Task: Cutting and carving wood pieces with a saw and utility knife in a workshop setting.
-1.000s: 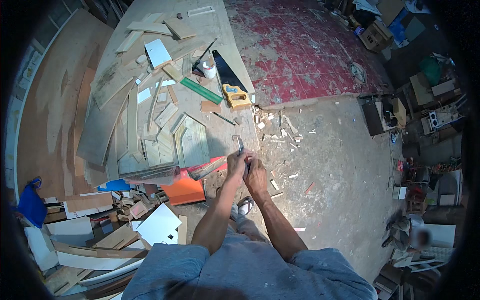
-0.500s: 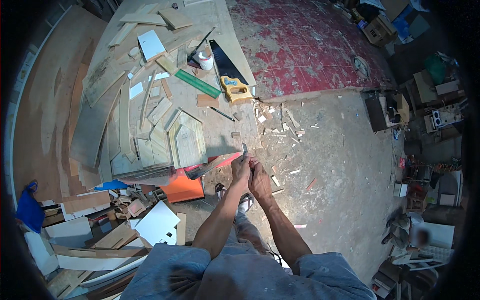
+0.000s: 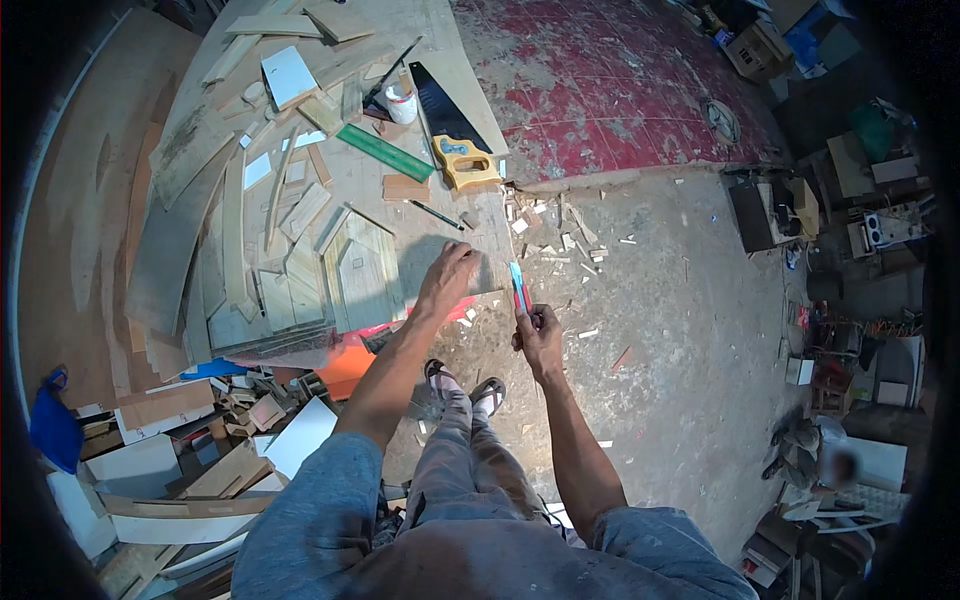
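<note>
Atop the wooden bench: wood scraps, a green ruler and a yellow-handled saw are lying.
Front edge: the left hand is arching over the bench; whether it is gripping anything, I cannot tell.
Bench corner: just beside it, the right hand is clasping a red knife.
Open room: chip-strewn concrete floor is stretching rightward.

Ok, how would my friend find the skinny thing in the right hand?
Find the big wooden table and follow its right edge down past the saw. Near the corner, the person's right hand holds a slim tool pointing away from the body. Unlike the saw and green ruler lying on the table, it is held, and it's red and light blue.
</note>
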`<act>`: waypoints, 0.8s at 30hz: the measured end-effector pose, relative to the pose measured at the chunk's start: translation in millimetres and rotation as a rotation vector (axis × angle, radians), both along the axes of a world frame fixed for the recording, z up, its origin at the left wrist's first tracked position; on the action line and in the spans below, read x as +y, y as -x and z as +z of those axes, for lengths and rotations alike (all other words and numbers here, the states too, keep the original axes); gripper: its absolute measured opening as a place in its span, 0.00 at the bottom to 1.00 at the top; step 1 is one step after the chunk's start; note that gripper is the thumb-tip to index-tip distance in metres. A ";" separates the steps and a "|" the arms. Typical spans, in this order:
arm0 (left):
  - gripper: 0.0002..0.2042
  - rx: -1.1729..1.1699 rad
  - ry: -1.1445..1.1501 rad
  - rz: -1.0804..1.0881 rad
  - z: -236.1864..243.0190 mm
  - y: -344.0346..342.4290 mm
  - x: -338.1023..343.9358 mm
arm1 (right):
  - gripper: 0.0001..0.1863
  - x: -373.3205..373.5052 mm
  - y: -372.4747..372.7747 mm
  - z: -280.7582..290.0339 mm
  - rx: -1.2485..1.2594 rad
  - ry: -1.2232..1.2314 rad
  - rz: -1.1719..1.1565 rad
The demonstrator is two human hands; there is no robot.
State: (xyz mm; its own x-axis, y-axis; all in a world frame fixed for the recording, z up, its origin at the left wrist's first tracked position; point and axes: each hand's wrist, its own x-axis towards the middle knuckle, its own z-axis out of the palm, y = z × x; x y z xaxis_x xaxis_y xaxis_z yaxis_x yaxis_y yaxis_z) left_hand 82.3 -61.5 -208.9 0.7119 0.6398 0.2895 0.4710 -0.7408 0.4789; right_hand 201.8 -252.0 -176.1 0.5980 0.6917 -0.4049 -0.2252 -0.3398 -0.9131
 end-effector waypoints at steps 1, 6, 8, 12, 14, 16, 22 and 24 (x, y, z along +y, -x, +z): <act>0.14 0.053 0.035 -0.092 -0.2 -4.3 1.2 | 0.17 -1.0 -1.8 -2.0 0.013 0.005 -0.007; 0.16 -0.290 0.394 0.046 -8.7 -2.0 -7.6 | 0.16 15.4 9.9 -4.6 0.062 -0.027 -0.006; 0.16 -0.413 0.479 0.117 -18.2 3.7 -12.5 | 0.18 27.2 13.3 -13.1 -0.273 0.016 0.126; 0.16 -0.454 0.478 0.273 -28.3 9.3 -21.1 | 0.21 43.0 28.5 -26.1 -0.449 0.102 0.223; 0.16 -0.457 0.505 0.325 -26.1 10.7 -24.6 | 0.20 46.8 35.4 -29.9 -0.417 0.102 0.245; 0.15 -0.474 0.504 0.297 -24.3 12.8 -25.7 | 0.20 51.3 41.2 -31.7 -0.409 0.057 0.201; 0.14 -0.497 0.512 0.287 -22.9 19.7 -28.6 | 0.15 89.1 28.9 -43.3 -0.204 -0.144 0.096; 0.13 -0.541 0.516 0.269 -23.4 13.3 -32.5 | 0.13 101.0 19.5 -49.5 -0.143 -0.128 0.080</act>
State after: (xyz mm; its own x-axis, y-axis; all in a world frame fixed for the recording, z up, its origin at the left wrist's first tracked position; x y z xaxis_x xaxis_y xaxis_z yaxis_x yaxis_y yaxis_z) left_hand 69.1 -94.0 -232.3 0.3590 0.9175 0.1712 0.2060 -0.2568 0.9442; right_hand 182.3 -151.0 -225.6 0.5841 0.7796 -0.2259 -0.0675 -0.2307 -0.9707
